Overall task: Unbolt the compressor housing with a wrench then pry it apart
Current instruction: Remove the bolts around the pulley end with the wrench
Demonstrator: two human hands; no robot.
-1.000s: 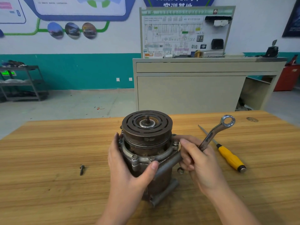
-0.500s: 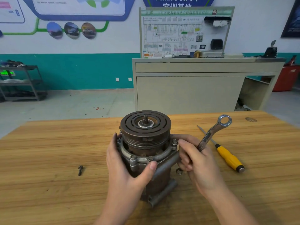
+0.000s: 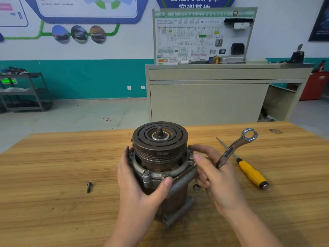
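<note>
I am clamping my right grip (image 3: 216,175) on the wrench (image 3: 235,148), its ring end angling up and away, while my left grip (image 3: 140,177) is wrapping the compressor (image 3: 160,157) just beside.

Two bare hands + forearms, no gloves, no sleeves in view.
Left hand (image 3: 140,182) & right hand (image 3: 217,175) both uncovered to wrists; forearms bare right down to the near frame edge, left one entering near-centre, right one near-right. No rings, watch, bands or tape visible on fingers or wrists. Nails short, unpainted, e.g. left thumb nail + right index nail. No markings seen on either. Rest of the person out of frame.
</note>
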